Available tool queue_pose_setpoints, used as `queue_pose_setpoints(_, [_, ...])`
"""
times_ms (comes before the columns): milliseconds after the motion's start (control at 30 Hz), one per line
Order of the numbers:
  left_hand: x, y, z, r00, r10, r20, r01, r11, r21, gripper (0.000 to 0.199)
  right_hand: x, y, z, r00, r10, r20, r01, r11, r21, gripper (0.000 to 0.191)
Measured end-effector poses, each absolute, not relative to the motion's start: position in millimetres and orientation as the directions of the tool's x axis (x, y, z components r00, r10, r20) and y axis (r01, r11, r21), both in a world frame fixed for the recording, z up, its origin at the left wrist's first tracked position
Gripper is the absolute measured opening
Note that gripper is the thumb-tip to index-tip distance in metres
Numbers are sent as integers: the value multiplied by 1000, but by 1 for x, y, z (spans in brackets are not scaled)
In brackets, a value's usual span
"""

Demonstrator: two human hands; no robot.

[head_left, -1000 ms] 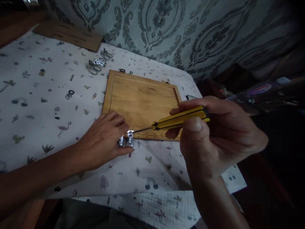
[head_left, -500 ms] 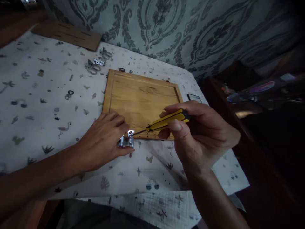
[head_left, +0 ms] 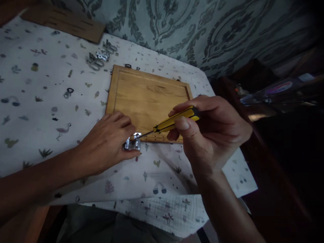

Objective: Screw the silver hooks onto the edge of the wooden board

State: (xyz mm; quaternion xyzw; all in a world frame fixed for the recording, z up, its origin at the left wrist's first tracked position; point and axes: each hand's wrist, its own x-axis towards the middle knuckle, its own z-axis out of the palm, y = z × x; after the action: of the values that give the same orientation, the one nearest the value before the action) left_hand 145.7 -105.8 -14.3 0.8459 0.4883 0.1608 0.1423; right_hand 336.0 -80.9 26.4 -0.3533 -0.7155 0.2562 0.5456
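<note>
While the left hand (head_left: 105, 145) pinches a metal bracket (head_left: 137, 144) at the 7 o'clock edge of the wooden board (head_left: 149, 98), thumb on the near side, some fingertips hidden, the right hand (head_left: 215, 135) pinches a yellow-and-black screwdriver (head_left: 167, 124) from 3 o'clock. Change over the last second: right hand is shifted toward 9, tip gone from the bracket plate's right edge to its lower part. Left hand and bracket keep their spot. Reads as lining up on the bracket; can't tell if it's seated in a screw. Board lies flat on the table (head_left: 162, 177). Loose metal fittings (head_left: 102, 55) at 11, cardboard (head_left: 63, 22) beyond. Pack (head_left: 263, 94) at 2 has an oval label (head_left: 280, 87), lettering unreadable.
</note>
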Motion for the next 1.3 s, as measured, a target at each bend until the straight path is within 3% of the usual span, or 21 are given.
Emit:
queue_pose_setpoints(367, [144, -106, -15, 484, 861, 154, 762, -502, 409, 33, 335, -81, 34, -267, 803, 532, 108, 574, -812, 26])
queue_pose_setpoints(533, [145, -106, -14, 477, 867, 146, 769, -492, 408, 33, 340, -85, 37, -376, 804, 460, 130, 538, -833, 23])
queue_pose_setpoints(667, [145, -106, -17, 480, 860, 176, 764, -508, 398, 35, 340, -86, 33, -311, 801, 511, 149, 572, -807, 16])
queue_pose_setpoints(967, [143, -106, -19, 479, 858, 188, 761, -512, 398, 36, 338, -87, 29, -275, 795, 541, 154, 592, -791, 19])
queue_pose_setpoints(1200, [142, -105, -20, 491, 843, 220, 753, -537, 379, 37, 336, -88, 34, 68, 773, 631, 41, 630, -776, 5])
queue_pose_setpoints(1300, [141, -105, -19, 494, 840, 223, 743, -541, 394, 36, 343, -85, 19, 15, 804, 595, 87, 592, -801, 7])
